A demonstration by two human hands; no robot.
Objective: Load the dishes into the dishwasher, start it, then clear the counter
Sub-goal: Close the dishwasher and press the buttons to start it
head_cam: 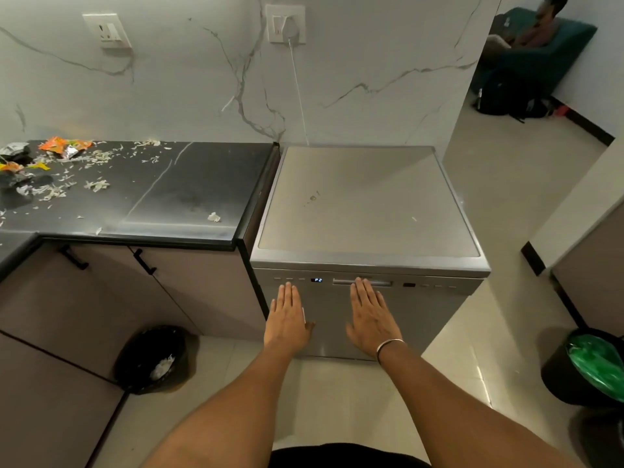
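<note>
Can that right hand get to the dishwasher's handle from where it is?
Most likely yes. The right hand lies flat against the dishwasher door, its fingertips right at the handle, and nothing lies between them.

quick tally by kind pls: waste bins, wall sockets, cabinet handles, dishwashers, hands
black round waste bins: 2, one holding white scraps, one with a green liner
white wall sockets: 2
black cabinet handles: 2
silver dishwasher: 1
bare hands: 2, left hand, right hand
total: 9
</note>
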